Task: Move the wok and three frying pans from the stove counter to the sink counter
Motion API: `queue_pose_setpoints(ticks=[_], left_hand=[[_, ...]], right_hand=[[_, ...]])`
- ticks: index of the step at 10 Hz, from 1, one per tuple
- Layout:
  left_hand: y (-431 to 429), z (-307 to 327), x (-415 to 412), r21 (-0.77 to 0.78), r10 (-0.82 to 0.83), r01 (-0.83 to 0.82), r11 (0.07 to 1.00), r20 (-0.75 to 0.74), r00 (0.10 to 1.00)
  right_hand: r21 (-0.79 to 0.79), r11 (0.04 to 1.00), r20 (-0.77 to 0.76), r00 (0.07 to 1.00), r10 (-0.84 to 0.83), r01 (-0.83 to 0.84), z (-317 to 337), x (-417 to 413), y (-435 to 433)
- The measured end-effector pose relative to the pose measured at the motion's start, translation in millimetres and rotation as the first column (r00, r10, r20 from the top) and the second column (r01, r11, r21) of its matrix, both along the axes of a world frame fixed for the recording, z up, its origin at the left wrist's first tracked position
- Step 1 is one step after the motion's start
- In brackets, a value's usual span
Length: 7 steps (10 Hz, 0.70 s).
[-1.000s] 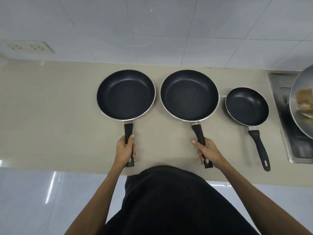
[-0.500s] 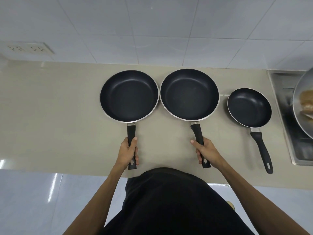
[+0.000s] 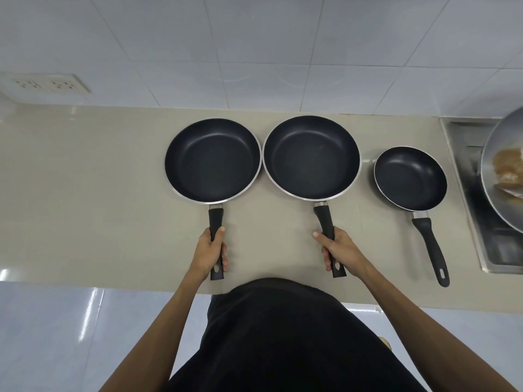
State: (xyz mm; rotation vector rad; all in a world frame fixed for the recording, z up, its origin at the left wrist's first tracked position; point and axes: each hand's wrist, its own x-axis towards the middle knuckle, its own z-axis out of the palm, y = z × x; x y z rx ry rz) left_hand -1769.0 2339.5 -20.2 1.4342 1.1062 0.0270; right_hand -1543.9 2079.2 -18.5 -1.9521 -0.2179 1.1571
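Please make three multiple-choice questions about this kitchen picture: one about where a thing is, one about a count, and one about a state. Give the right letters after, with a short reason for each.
1. Where is the small pan?
A. To the right of the two big pans
B. Between the two big pans
C. On the floor

2. How many black frying pans are on the counter?
A. Two
B. Three
C. Five

3. What is the left hand doing?
A. Resting flat on the counter
B. Gripping a pan handle
C. Touching the wall socket

Answers:
1. A: it sits alone, right of the middle pan, near the steel sink.
2. B: the left pan, the middle pan and the small pan.
3. B: its fingers wrap the left pan's handle, as the right hand wraps the middle pan's handle.
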Motion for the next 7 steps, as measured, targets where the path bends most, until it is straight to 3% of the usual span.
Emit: queue_pose_setpoints(ticks=[3,7], left_hand=[[-5,18,-1,-0.135,0.094,-0.092,0.987,0.007,0.996],[-9,40,-20,-0.027,0.068,-0.069,0.997,-0.009,0.998]], right_hand=[[-0.072,0.997,0.058,0.998,-0.011,0.016,6,0,-2],[-0.170,0.984,0.261,0.965,-0.010,0.056,16,5,-17]])
